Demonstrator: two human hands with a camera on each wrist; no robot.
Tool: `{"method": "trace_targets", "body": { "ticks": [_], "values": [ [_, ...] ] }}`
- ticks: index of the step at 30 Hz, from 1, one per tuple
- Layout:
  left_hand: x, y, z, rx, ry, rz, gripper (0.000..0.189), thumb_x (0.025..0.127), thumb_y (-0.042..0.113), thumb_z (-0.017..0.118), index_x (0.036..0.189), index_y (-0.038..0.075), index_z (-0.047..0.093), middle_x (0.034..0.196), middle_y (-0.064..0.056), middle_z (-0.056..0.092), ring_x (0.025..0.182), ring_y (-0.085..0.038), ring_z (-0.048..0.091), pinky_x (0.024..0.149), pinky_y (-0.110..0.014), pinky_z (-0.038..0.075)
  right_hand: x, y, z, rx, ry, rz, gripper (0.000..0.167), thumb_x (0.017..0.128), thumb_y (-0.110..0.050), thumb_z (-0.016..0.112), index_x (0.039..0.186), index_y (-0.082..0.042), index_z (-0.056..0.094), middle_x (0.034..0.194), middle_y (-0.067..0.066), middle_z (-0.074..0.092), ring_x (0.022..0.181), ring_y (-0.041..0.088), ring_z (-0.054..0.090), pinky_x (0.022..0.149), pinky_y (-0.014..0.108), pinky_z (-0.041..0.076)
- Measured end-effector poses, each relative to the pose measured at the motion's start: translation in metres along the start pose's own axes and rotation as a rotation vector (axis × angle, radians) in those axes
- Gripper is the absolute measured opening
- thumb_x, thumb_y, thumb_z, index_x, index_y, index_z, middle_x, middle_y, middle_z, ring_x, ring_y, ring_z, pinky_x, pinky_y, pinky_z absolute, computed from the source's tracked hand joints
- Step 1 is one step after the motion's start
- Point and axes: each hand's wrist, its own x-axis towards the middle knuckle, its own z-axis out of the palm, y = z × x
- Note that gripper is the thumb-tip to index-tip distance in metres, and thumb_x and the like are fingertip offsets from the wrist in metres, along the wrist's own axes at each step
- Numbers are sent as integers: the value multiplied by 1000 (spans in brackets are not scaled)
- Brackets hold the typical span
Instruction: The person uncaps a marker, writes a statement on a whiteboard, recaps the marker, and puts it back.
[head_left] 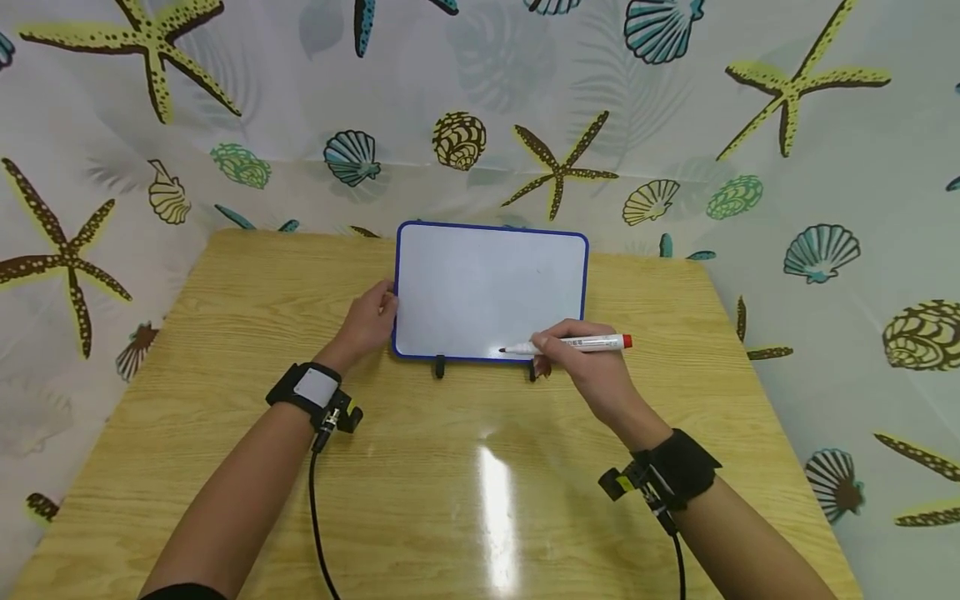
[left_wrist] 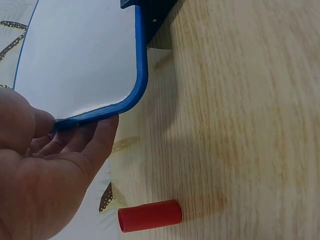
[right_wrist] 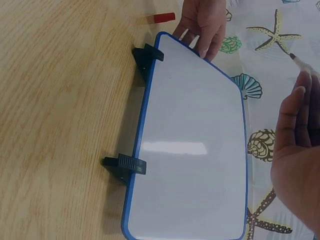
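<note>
White marker [head_left: 596, 342] sits in right fingers [head_left: 573, 327]; left fingers [left_wrist: 102, 140] pinch whiteboard [head_left: 480, 287].

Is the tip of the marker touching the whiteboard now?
Apart. The right wrist view shows patterned cloth between the marker tip and the whiteboard.

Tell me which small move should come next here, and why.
Probably bring the tip of the marker onto the whiteboard: the right hand holds it uncapped, the red cap is on the table, the left hand grips the board's edge, and no writing shows.
</note>
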Motion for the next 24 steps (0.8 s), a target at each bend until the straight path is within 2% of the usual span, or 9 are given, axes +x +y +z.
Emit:
{"method": "trace_targets", "body": {
  "ticks": [5, 9, 13, 19, 24],
  "values": [
    [-4, -4, -1, -54, 2, 11, 46, 113, 19, 34, 155, 0, 36, 147, -26, 50, 134, -39, 50, 106, -52, 46, 14, 5, 8, -20, 1, 1, 20, 99, -17, 69, 94, 2, 74, 76, 12, 69, 70, 26, 66, 67, 36, 57],
    [-5, -6, -2, -51, 9, 20, 46, 112, 18, 34, 154, 0, 36, 146, -26, 51, 133, -39, 52, 105, -52, 46, 27, 10, 16, -45, 20, -12, 21, 99, -20, 70, 97, 0, 75, 78, 13, 70, 71, 30, 67, 68, 36, 58],
    [-6, -10, -2, -48, 17, 19, 46, 112, 17, 35, 154, -1, 37, 148, -27, 49, 135, -40, 50, 107, -53, 45, 43, 13, 26, -81, 43, -60, 21, 99, -24, 71, 101, -4, 77, 83, 16, 72, 75, 34, 68, 71, 36, 59],
    [-6, -15, 0, -59, 24, 23, 45, 112, 17, 35, 153, -1, 38, 147, -26, 50, 133, -39, 52, 106, -52, 46, 72, 16, 43, -101, 46, -113, 22, 99, -22, 70, 106, -2, 77, 90, 19, 74, 77, 27, 71, 73, 34, 59],
    [-5, -17, 1, -55, 30, 32, 43, 112, 19, 36, 151, 1, 41, 127, -23, 61, 107, -32, 62, 90, -46, 52, 95, 21, 58, -105, 22, -119, 22, 100, -16, 69, 109, 3, 75, 94, 21, 74, 82, 31, 71, 77, 33, 58]
  ]
}}
